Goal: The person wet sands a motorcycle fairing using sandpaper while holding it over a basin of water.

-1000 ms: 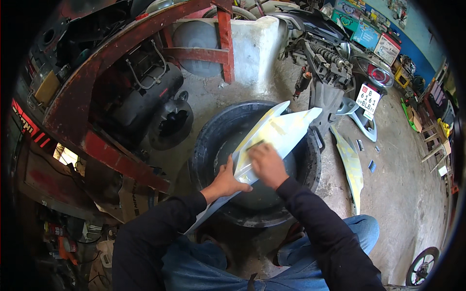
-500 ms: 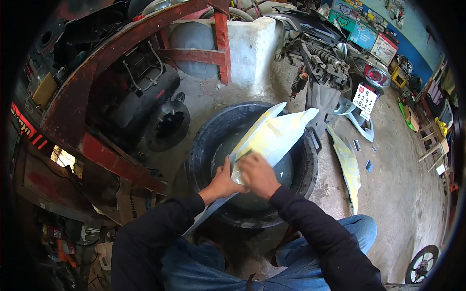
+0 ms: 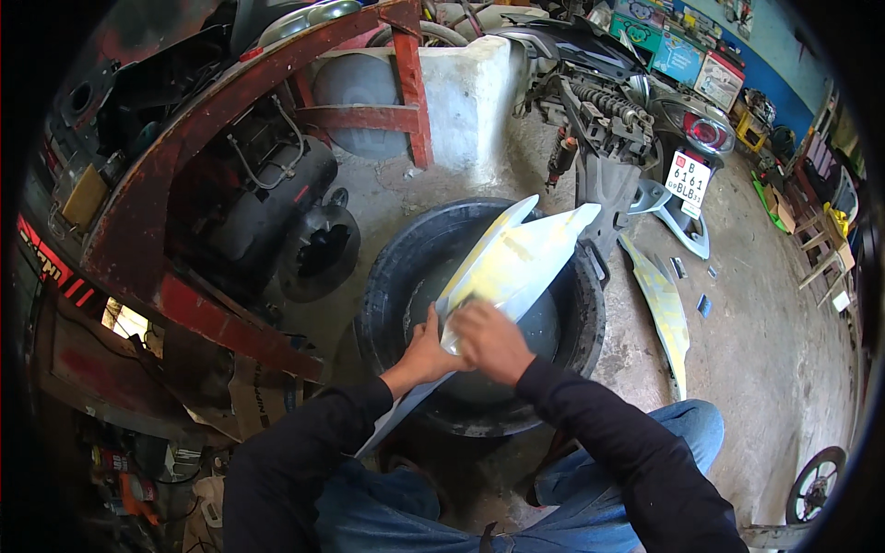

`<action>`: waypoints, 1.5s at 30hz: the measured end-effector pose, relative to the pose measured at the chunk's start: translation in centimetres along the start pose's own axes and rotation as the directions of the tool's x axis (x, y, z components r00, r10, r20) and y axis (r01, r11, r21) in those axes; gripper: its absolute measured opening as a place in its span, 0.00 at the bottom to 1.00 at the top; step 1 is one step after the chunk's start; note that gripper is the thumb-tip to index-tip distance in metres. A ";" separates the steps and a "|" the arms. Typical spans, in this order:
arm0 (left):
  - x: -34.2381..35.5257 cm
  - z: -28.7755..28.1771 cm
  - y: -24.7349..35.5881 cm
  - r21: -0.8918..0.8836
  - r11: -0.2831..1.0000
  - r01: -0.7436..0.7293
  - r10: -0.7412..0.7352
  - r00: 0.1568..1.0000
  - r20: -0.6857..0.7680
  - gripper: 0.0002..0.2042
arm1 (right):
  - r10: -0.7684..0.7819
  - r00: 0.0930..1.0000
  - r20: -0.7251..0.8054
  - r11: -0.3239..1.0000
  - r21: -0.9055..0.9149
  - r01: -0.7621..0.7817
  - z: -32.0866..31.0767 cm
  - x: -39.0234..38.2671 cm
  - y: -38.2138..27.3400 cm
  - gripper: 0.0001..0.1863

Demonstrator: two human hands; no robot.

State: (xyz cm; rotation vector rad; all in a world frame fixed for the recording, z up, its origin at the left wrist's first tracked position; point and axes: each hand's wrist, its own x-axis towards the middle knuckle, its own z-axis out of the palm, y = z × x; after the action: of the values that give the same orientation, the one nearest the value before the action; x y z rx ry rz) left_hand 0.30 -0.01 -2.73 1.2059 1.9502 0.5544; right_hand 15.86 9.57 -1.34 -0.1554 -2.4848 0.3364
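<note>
My left hand (image 3: 422,355) grips the edge of a white body panel (image 3: 539,241) with pale yellow patches, which slants across a black tub (image 3: 380,313) holding cloudy water. Bent over the panel's middle, my right hand (image 3: 489,336) presses on it, fingers closed round a small dark pad that is mostly hidden and blurred. The panel's pointed upper end reaches the tub's far right rim, and its lower end runs down under my left forearm.
A similar yellow-patched panel (image 3: 659,313) lies on the concrete floor beside small blue and silver pieces (image 3: 704,306). A partly dismantled motorbike (image 3: 599,120) stands behind. A red frame (image 3: 359,117) with a black cylinder (image 3: 258,203) is left; a wheel (image 3: 809,488) is lower right.
My right hand has moved down and left along the panel, closer to my left hand, and is blurred. My left hand keeps hold of the panel, slightly lower than a second ago.
</note>
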 end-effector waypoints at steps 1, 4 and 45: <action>-0.3 -0.1 0.4 0.004 1.000 -0.001 0.001 1.000 -0.004 0.75 | 0.149 0.986 -0.069 0.988 -0.028 -0.151 -0.3 0.4 1.8 0.16; 0.0 -0.1 0.6 -0.007 1.000 -0.020 0.020 1.000 -0.001 0.74 | 0.339 0.919 -0.200 0.934 -0.043 -0.354 -0.6 0.8 3.5 0.18; 0.0 -0.1 0.4 0.005 1.000 -0.009 0.009 1.000 0.012 0.74 | 0.327 0.945 0.003 0.933 -0.157 -0.323 -1.9 0.2 6.1 0.19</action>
State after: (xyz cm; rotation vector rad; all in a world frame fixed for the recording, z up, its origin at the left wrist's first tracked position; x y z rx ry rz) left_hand 0.48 0.18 -2.35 1.2188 1.9380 0.5455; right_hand 17.06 15.81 -1.44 -0.6361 -2.5111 0.2820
